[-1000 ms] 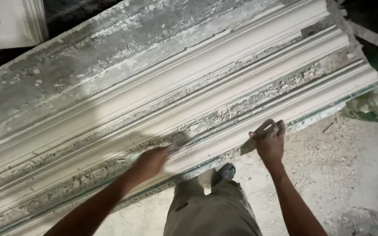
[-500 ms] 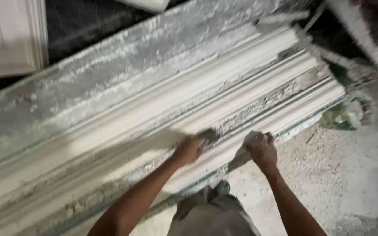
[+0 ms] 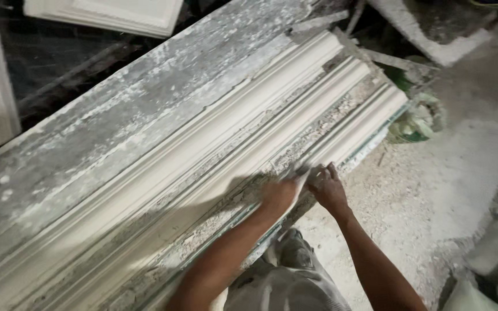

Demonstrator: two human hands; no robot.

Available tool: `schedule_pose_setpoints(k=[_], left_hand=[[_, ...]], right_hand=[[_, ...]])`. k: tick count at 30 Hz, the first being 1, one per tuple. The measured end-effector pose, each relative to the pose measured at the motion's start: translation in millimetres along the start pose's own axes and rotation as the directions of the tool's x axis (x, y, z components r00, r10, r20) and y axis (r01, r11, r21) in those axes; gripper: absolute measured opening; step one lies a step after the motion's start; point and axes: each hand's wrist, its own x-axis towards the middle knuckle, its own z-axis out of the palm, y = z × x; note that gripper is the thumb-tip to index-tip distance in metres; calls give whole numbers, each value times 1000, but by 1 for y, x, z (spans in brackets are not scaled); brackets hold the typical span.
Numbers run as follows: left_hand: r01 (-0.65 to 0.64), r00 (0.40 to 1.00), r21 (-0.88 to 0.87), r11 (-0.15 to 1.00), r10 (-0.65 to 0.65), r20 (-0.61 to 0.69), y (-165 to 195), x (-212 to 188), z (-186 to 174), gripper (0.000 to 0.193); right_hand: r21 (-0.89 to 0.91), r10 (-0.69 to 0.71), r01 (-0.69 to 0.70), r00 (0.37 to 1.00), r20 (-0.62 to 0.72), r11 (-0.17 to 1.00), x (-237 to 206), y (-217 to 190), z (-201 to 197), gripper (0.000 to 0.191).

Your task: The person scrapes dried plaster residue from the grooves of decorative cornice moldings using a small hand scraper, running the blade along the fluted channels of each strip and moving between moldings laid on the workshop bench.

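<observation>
Compared with half a second ago, both my hands are further along the long white moulding (image 3: 214,155), closer to its far end, and they are now nearer to each other, almost touching. One second ago they were well apart, the left one far back on the bench. More of the dusty floor (image 3: 456,173) shows on the right now.

My left hand (image 3: 279,196) lies on the front edge of the moulding with the fingers curled down. It seems to press a small flat tool (image 3: 302,171) against the plaster, but the hand is blurred and I cannot tell for sure if it is closed on it. My right hand (image 3: 328,189) is just beside it, at the same front edge, fingers bent and spread a little, the tips touching the edge of the moulding. I cannot tell if this hand grips something.

The moulding lies along the grey workbench (image 3: 116,132), which is covered with dried plaster, and it runs from the lower left to the upper right. Its front strip is near the bench edge.

At the far end of the bench, on the floor, is a green and white crumpled bag (image 3: 419,118). At the top left lie flat white plaster panels (image 3: 116,14).
</observation>
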Motion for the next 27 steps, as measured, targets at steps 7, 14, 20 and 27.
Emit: schedule_pose_setpoints(k=[7,14,20,27], left_hand=[[-157,987,124,980,161,-25,-1,5,-4,12],[-204,977,287,936,213,0,-78,-156,-50,54],[-166,985,273,948,145,96,-75,-139,-29,38],[-98,994,85,992,101,-28,54,130,63,9]], right_hand=[[84,107,-141,940,325,986,2,13,-30,72],[82,122,-130,988,98,988,33,72,-50,73],[-289,131,2,888,440,957,76,101,-22,45],[-338,-124,158,985,120,928,72,124,-5,73]])
